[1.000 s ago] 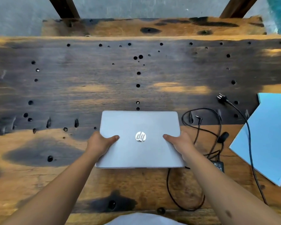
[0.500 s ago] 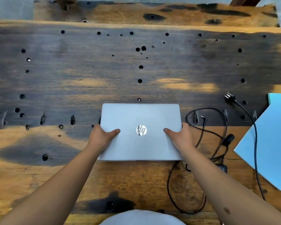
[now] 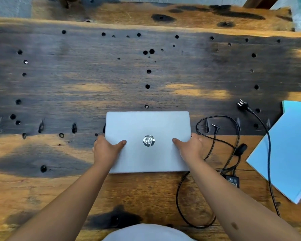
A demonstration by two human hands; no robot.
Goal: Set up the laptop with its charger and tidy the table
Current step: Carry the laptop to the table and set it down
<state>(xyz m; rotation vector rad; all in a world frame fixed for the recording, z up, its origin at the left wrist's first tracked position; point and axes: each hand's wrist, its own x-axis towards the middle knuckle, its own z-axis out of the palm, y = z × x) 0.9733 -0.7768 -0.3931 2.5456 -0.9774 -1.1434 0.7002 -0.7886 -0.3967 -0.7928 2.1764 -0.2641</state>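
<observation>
A closed silver laptop [image 3: 147, 126] with a round logo lies flat on the wooden table [image 3: 76, 75], near its front edge. My left hand [image 3: 106, 150] grips the laptop's left side, thumb on the lid. My right hand [image 3: 191, 148] grips its right side the same way. Just right of the laptop lies the black charger: a looped cable [image 3: 233, 136], a small barrel tip [image 3: 215, 126], a black brick [image 3: 234, 181] partly behind my right forearm, and a wall plug [image 3: 241, 103] further back.
Light blue sheets or folders [image 3: 288, 150] lie at the right edge, with the charger's cable running over them. The tabletop has several drilled holes and dark burnt patches. A second plank and slanted wooden legs stand behind the table.
Both hands have slid the closed laptop a little farther from the front edge; my grip on its sides is unchanged. The charger and blue sheets have not moved.
</observation>
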